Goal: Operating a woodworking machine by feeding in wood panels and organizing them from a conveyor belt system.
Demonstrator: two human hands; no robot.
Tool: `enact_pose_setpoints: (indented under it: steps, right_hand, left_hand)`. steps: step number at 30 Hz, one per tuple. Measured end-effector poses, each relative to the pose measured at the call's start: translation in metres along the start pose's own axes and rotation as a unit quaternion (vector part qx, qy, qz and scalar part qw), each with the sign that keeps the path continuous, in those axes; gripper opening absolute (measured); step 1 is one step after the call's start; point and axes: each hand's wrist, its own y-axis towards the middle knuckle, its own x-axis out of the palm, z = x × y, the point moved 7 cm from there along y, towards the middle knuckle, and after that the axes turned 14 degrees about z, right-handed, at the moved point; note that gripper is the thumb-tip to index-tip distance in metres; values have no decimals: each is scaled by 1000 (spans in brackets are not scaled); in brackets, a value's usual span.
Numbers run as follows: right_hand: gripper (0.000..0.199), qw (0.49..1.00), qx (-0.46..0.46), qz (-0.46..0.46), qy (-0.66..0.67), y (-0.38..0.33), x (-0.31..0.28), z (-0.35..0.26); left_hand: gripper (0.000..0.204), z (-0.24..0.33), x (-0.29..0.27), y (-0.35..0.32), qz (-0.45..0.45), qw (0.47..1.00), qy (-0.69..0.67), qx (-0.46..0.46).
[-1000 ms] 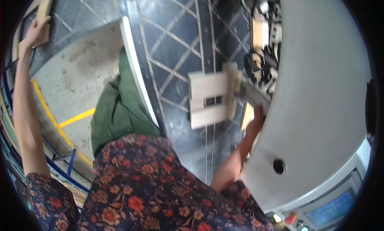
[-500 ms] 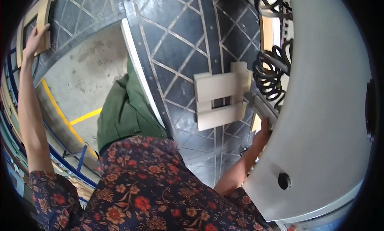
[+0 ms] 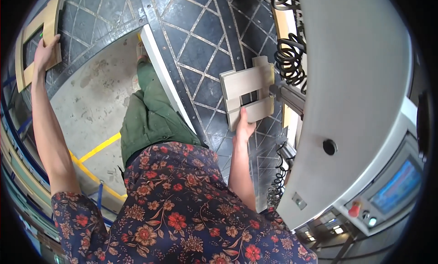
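At the far left, my left hand (image 3: 43,55) is closed on the strip of a light wooden frame (image 3: 53,19) with a rectangular opening. That frame lies over the edge of the black table. My right hand (image 3: 245,126) grips the near rail of a paler wooden frame (image 3: 248,81), thumb on top and the other fingers mostly hidden below. This second frame rests on the dark tabletop, its edges looking layered, with a small opening in its middle. Its right end sits against a grey metal bar (image 3: 291,98) of the machine.
A large grey machine housing (image 3: 351,81) fills the right side, with black coiled hoses (image 3: 289,54) beneath it. A control panel (image 3: 394,186) with a screen and a red button (image 3: 354,210) is at lower right. A white edge strip (image 3: 162,72) borders the black table (image 3: 191,44).
My right hand has left the machine's metal bar and taken hold of the paler frame's near rail. My left hand keeps its grip on the other frame. The whole view has shifted.
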Motion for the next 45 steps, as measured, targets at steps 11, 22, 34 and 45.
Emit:
enact_pose_setpoints:
  steps: [11, 22, 34, 45]
  right_hand:
    - [51, 980, 157, 49, 111, 25, 26, 1]
    - [51, 990, 86, 48, 104, 108, -13, 23]
    - [67, 990, 112, -49, 72, 128, -10, 28]
    - [57, 933, -52, 182, -305, 125, -34, -17]
  left_hand:
    - [71, 2, -69, -23, 83, 996, 22, 0]
    - [73, 10, -62, -18, 91, 995, 34, 6]
    - [76, 0, -57, -20, 51, 998, 25, -9]
    - [69, 3, -54, -6, 78, 996, 8, 33]
